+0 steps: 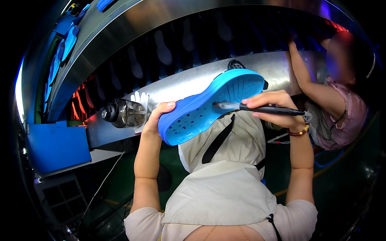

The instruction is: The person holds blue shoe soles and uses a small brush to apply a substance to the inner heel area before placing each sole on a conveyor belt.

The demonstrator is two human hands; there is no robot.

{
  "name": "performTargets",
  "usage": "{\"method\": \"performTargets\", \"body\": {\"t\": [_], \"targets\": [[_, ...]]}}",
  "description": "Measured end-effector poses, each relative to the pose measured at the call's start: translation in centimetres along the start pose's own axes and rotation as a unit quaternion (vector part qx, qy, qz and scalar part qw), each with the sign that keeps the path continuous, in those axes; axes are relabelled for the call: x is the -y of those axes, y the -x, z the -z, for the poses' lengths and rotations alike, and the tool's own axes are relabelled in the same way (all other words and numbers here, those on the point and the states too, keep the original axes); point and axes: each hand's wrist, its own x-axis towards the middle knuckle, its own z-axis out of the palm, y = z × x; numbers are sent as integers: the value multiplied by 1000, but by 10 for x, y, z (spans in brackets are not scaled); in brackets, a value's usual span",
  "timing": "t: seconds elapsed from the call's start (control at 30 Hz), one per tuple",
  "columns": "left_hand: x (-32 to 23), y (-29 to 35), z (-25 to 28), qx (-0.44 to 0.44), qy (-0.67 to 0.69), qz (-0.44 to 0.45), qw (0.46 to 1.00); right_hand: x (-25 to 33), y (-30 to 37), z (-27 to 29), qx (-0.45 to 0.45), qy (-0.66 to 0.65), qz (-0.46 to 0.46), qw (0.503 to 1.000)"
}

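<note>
My left hand [156,117] grips a blue shoe sole [197,114] by its left end, thumb on the side wall. The sole is tilted above my lap, its hollow inner face toward me. Small holes dot that face, and a wet-looking shine lies on part of it. In my right hand [273,105] is a brush [271,109] with a black handle, pinched between thumb and fingers. Its pale bristles rest against the middle of the sole's inner face. A beaded bracelet circles my right wrist.
A metal ledge [167,85] runs along a dark line carrying several soles. On it stand a dark bottle [124,113] and a white glove [140,98]. A blue box [59,148] is at left. At right another person [337,92] reaches into the line.
</note>
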Motion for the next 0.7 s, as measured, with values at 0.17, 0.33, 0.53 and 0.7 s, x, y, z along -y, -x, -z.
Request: {"method": "performTargets", "body": {"t": [0.17, 0.33, 0.53, 0.7], "targets": [[-5, 5, 10, 68, 1, -46, 997, 12, 6, -8, 79, 13, 27, 996], [33, -45, 14, 121, 229, -170, 951, 15, 2, -21, -28, -31, 49, 998], [67, -75, -19, 128, 224, -71, 964, -28, -10, -50, -105, -66, -96, 988], [61, -78, -27, 43, 174, -120, 976, -20, -19, -61, -73, 64, 18, 995]]}}
